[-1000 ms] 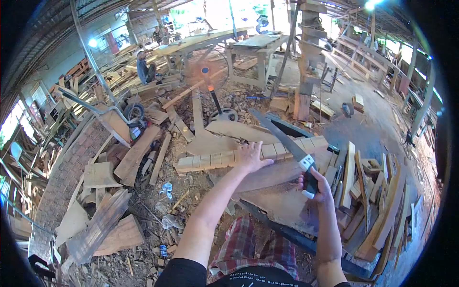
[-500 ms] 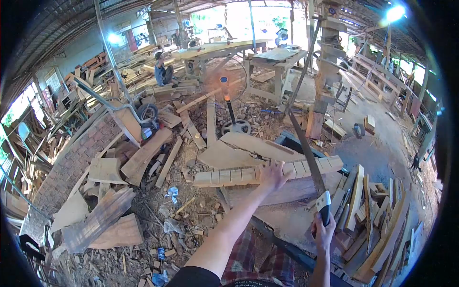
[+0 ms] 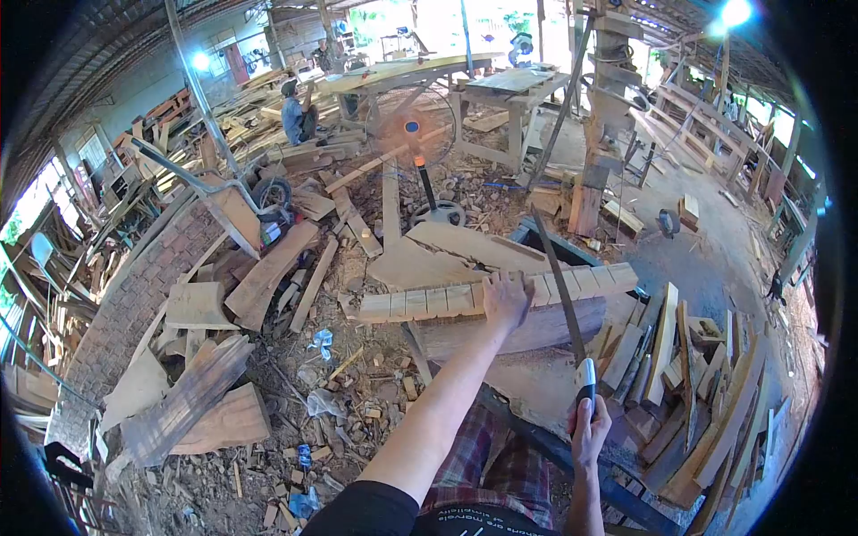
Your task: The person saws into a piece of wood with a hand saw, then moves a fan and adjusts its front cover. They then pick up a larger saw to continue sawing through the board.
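A long wooden beam (image 3: pixel 429 302) with a row of evenly spaced cuts across it lies crosswise in front of me, on top of a thicker block of wood (image 3: pixel 447 338). My left hand (image 3: pixel 508 302) presses on the middle of the beam, its fingers curled over the far edge. In my right hand (image 3: pixel 589 427) is the white-and-black handle of a handsaw (image 3: pixel 561 290). The saw's long dark blade points away from me and crosses the beam a little to the right of my left hand.
A pedestal fan (image 3: pixel 427 183) stands ahead. Offcuts (image 3: pixel 661 348) are piled at the right, curved wooden pieces (image 3: pixel 201 305) at the left. Wood chips and scraps cover the ground. Further back, a person (image 3: pixel 298 116) sits near a workbench (image 3: pixel 393 76).
My right hand has moved the saw leftward, bringing its blade closer to my left hand. The left hand stays on the beam while the view shifts slightly.
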The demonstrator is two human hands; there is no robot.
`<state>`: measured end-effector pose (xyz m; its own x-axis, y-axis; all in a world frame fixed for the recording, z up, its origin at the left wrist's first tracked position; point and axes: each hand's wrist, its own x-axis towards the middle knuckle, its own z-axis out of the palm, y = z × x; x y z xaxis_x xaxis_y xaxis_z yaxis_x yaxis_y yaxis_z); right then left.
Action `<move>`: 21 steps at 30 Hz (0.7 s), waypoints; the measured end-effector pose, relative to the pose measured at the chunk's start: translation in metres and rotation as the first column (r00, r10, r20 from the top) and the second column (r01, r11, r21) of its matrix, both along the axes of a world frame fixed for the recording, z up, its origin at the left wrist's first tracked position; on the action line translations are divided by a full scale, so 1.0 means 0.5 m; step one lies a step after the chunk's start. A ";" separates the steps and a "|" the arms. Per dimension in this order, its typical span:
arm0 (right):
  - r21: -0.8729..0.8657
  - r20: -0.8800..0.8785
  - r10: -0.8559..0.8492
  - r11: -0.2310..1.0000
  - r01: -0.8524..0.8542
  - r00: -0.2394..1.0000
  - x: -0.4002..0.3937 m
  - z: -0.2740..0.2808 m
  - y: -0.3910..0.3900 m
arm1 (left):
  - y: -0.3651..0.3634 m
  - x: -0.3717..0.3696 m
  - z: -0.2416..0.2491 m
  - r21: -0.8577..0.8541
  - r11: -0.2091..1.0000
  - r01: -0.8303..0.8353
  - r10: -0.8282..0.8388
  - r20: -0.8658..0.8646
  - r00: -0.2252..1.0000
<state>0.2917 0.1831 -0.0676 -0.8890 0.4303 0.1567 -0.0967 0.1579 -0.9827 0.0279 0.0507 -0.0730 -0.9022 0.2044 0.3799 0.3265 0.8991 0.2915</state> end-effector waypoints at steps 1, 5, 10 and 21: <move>0.004 0.011 -0.006 1.000 0.006 1.000 0.000 -0.003 0.000 | 0.003 -0.001 -0.002 0.001 1.000 -0.015 0.015 0.020 1.000; 0.004 0.019 -0.020 1.000 0.020 1.000 -0.002 -0.008 -0.001 | 0.041 -0.020 -0.021 0.073 0.992 -0.101 0.108 -0.094 0.990; 0.015 0.101 -0.069 0.998 0.068 0.992 0.002 0.001 0.008 | 0.042 -0.015 0.009 0.136 0.985 -0.107 0.090 0.125 0.988; -0.108 0.088 0.021 0.994 -0.011 0.996 0.033 0.022 0.002 | 0.014 -0.059 0.012 0.382 0.912 -0.147 0.093 0.155 0.983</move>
